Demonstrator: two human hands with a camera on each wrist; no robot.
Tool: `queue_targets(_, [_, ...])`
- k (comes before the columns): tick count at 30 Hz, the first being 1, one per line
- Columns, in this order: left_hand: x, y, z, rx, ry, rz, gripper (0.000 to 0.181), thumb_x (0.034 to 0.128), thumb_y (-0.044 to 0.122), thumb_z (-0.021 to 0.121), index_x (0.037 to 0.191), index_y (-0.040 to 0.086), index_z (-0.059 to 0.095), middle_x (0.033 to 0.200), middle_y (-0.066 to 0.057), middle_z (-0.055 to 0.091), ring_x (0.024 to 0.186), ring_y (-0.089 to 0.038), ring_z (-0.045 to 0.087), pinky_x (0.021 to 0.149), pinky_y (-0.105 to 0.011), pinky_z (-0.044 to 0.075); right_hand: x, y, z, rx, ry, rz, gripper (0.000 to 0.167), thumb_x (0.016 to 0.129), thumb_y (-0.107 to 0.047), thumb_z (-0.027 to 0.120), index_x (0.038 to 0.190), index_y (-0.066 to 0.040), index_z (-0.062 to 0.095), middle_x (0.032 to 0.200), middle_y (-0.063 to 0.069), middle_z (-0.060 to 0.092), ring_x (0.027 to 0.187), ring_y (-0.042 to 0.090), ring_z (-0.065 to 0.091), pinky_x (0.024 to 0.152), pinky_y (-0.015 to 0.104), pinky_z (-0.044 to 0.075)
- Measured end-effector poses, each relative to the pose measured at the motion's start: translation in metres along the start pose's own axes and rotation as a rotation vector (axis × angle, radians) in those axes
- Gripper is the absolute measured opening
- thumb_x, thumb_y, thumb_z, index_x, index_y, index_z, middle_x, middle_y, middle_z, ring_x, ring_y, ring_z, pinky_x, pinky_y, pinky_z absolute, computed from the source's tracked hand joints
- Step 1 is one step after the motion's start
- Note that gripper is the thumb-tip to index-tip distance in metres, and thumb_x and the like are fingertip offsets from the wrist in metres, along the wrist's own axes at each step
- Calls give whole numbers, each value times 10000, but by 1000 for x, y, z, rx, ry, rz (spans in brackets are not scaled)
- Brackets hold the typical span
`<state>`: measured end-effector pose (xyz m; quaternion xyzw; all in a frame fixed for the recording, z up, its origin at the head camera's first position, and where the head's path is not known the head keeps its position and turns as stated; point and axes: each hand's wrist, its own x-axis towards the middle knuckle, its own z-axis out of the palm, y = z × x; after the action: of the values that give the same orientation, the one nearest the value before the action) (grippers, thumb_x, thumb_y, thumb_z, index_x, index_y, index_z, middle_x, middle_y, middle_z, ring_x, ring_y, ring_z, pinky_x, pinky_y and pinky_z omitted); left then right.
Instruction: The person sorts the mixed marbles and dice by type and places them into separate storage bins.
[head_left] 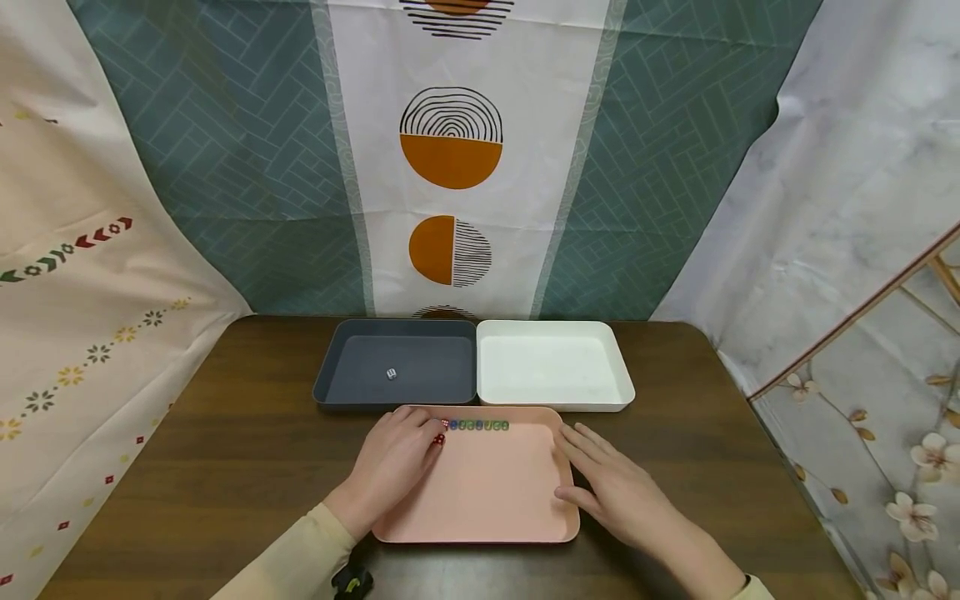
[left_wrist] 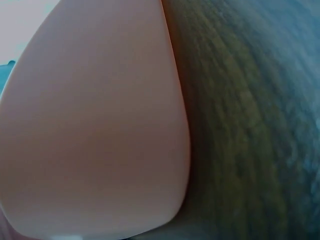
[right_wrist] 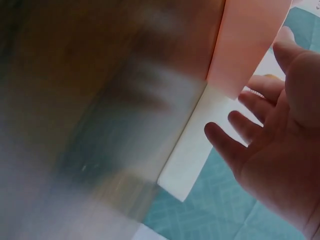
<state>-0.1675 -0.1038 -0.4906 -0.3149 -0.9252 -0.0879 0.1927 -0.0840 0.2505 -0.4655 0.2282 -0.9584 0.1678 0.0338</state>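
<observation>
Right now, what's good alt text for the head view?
A person's left hand is at red dice beside a blue and green row in a pink tray; right hand at its right rim. Behind: a dark tray, a white tray.

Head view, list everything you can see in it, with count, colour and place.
Table: one, brown, lower half
Dark tray: one, slate grey, table's far side
White tray: one, white, right of the dark tray
Pink tray: one, pink, nearest the person
Pale die: one, greyish, in the dark tray
Small pieces: several, too small to count surely, blue and green, row along pink tray's far side
Red dice: two visible, red, pink tray's far left
Back cloth: one, green, white, orange, behind table
Left cloth: one, cream, left
Right cloth: one, whitish, right
Sleeves: two, cream, bottom
Left grip: one, bare, at the red dice
Right grip: one, bare, pink tray's right rim
</observation>
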Motion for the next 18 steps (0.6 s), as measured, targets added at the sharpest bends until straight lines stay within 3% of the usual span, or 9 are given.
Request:
queue_targets(5, [0,0,1,-12,1,-2,144,937,187,907,1031,140,808,1052,-41,765,1009,-283,692,842,-458,602,-4,2,1,-13,42,-22,704,1041,-451,758,1607,-73,578,1692,73,504,1580,343,436,1170,581,479])
queue_targets(11, [-1,-1,0,-10,17,6,146,925,172,912,1004,129,796,993,-46,742,970,-287,685,795,-447,591,2,-2,7,-121,175,-45,500,973,-351,874,1383,-92,752,1321,-6,717,1264,224,662,966,441,611])
queue_targets(14, [-1,-2,0,-10,21,9,145,924,169,914,989,128,791,985,-46,739,957,-286,681,787,-444,586,6,-4,8,-135,196,-58,405,943,-297,909,1274,-103,781,1215,-36,730,1164,185,677,895,399,619])
queue_targets(18, [-1,-2,0,-7,14,3,142,927,178,912,980,132,789,1000,-41,748,959,-276,680,796,-440,587,9,-4,7,-132,189,-72,369,933,-267,916,1235,-97,788,1211,-15,736,1174,201,679,897,402,625])
